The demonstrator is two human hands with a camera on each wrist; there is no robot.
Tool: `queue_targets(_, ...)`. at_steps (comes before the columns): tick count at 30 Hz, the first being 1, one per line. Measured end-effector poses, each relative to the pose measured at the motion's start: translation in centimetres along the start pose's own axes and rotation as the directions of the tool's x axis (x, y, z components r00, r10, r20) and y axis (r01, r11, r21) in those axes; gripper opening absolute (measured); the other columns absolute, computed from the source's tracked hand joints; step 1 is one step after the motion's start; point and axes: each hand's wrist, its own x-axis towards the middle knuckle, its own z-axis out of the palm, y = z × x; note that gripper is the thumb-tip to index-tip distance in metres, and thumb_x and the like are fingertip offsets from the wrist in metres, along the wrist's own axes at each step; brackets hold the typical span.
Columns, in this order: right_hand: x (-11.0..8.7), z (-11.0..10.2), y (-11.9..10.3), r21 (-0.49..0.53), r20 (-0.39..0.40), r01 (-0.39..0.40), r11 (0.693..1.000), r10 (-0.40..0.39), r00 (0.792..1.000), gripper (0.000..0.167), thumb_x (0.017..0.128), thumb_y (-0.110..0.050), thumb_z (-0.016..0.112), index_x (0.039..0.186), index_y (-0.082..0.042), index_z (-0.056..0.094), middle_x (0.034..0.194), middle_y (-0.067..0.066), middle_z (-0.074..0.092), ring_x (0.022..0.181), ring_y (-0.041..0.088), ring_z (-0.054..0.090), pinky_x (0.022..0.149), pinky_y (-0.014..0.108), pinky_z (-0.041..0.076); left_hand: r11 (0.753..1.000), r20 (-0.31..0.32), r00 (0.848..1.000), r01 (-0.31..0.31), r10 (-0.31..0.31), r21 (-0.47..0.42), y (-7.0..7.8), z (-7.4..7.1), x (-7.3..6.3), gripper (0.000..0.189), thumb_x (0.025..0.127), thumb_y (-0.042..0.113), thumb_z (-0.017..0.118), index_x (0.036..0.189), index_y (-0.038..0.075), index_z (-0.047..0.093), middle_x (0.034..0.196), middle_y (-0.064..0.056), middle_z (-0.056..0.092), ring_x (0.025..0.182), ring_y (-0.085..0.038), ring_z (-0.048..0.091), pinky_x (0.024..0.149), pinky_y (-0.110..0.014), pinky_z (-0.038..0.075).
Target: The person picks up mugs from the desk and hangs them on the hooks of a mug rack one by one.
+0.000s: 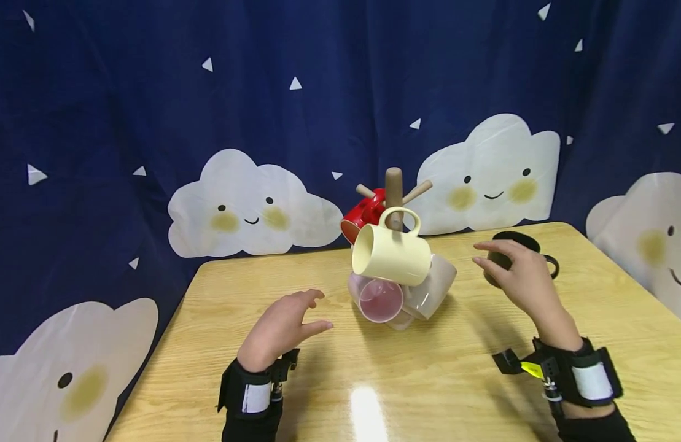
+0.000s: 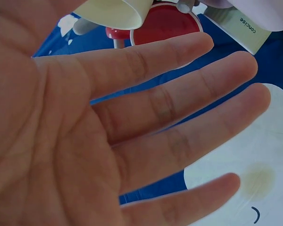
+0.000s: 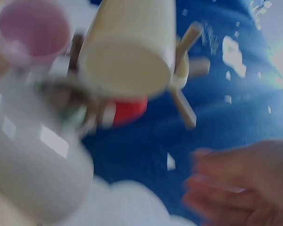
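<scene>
A wooden mug tree (image 1: 393, 187) stands mid-table with several mugs on it. A cream mug (image 1: 398, 255) hangs by its handle at the front, and a red mug (image 1: 355, 222) hangs behind it at left. Lower down are a lilac mug (image 1: 381, 301) with its mouth facing forward and a tilted white mug (image 1: 436, 283). My left hand (image 1: 282, 328) hovers left of the tree, its fingers extended and holding nothing. To the right, my right hand (image 1: 519, 282) is above the table with thumb and fingers apart. Behind it, a black mug (image 1: 522, 238) is partly hidden; the right wrist view is blurred.
The light wooden table (image 1: 229, 288) meets a dark blue curtain (image 1: 296, 37) with cloud faces at its back edge. Bare pegs stick out near the top of the tree. A pale green surface (image 2: 240, 30) printed "concise" shows in the left wrist view.
</scene>
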Motion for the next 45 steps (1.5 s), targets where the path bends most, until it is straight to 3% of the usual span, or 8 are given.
queue_targets(4,2.9,-1.1,-3.2,0.260,-0.075,0.103,0.960,-0.086,0.993,0.030,0.087,-0.015,0.064,0.114,-0.004,0.064,0.112,0.019,0.064,0.093,-0.006,0.059,0.077,0.003,0.044,1.000,0.001,1.000,0.000,0.000,0.001,0.1,0.1,0.0,0.047,0.081,0.035,0.069,0.117,0.007,0.058,0.108,-0.008,0.066,0.095,-0.022,0.063,0.080,-0.037,0.051)
queue_targets(8,8.1,-2.2,-6.9,0.366,0.098,0.168,0.915,-0.218,0.971,0.039,0.089,-0.015,0.060,0.125,-0.002,0.055,0.125,0.018,0.058,0.111,0.008,0.058,0.090,0.015,0.045,1.000,0.006,1.000,0.001,-0.001,0.008,0.1,0.1,0.0,0.047,0.080,0.035,0.069,0.117,0.007,0.058,0.106,-0.008,0.066,0.094,-0.021,0.063,0.080,-0.037,0.051)
queue_targets(14,13.8,-1.3,-9.2,0.392,0.450,0.034,0.919,-0.223,0.865,0.044,0.092,-0.014,0.055,0.134,-0.004,0.046,0.134,0.014,0.051,0.122,0.028,0.051,0.099,0.043,0.043,1.000,0.053,0.999,-0.003,0.004,-0.003,0.2,0.3,0.1,0.050,0.081,0.036,0.068,0.119,0.006,0.056,0.107,-0.010,0.066,0.095,-0.023,0.062,0.082,-0.038,0.051)
queue_targets(22,15.7,0.8,-7.5,0.551,0.581,-0.160,0.819,-0.239,0.778,0.043,0.090,-0.010,0.058,0.131,-0.002,0.048,0.120,0.010,0.062,0.104,0.012,0.061,0.086,0.027,0.051,1.000,0.056,0.998,-0.018,0.019,-0.020,0.3,0.5,0.1,0.051,0.083,0.037,0.066,0.121,0.005,0.056,0.109,-0.010,0.065,0.098,-0.024,0.062,0.084,-0.039,0.050)
queue_targets(25,15.3,1.3,-7.3,0.611,0.557,-0.203,0.765,-0.234,0.797,0.038,0.089,-0.008,0.059,0.125,0.002,0.052,0.111,0.005,0.067,0.099,0.013,0.064,0.083,0.027,0.052,0.999,0.044,0.998,-0.037,0.037,-0.008,0.4,0.5,0.0,0.051,0.083,0.038,0.066,0.121,0.006,0.056,0.110,-0.010,0.065,0.098,-0.023,0.062,0.083,-0.038,0.050)
queue_targets(32,14.3,1.8,-8.0,0.662,0.417,-0.187,0.726,-0.150,0.897,0.032,0.085,-0.004,0.063,0.116,0.004,0.059,0.093,-0.005,0.070,0.084,0.010,0.066,0.073,0.025,0.055,0.995,0.014,0.995,-0.102,0.101,0.017,0.6,0.5,0.3,0.050,0.083,0.038,0.065,0.120,0.006,0.057,0.108,-0.009,0.066,0.096,-0.023,0.063,0.082,-0.037,0.051)
queue_targets(38,13.5,2.2,-8.9,0.649,0.345,-0.181,0.739,-0.073,0.936,0.038,0.084,-0.001,0.062,0.120,0.010,0.054,0.091,-0.006,0.070,0.082,0.003,0.064,0.070,0.019,0.053,0.994,0.021,0.994,-0.109,0.109,0.018,0.7,0.6,0.3,0.049,0.083,0.038,0.065,0.120,0.006,0.057,0.105,-0.009,0.066,0.095,-0.022,0.063,0.081,-0.036,0.051)
queue_targets(45,12.6,2.6,-10.4,0.557,0.214,-0.198,0.807,0.091,0.973,0.032,0.082,-0.007,0.067,0.112,0.005,0.062,0.081,-0.008,0.067,0.068,0.000,0.058,0.063,0.015,0.050,0.991,0.011,0.992,-0.127,0.126,0.034,0.9,0.6,0.2,0.048,0.083,0.038,0.065,0.119,0.007,0.057,0.105,-0.008,0.067,0.094,-0.021,0.063,0.080,-0.035,0.051)
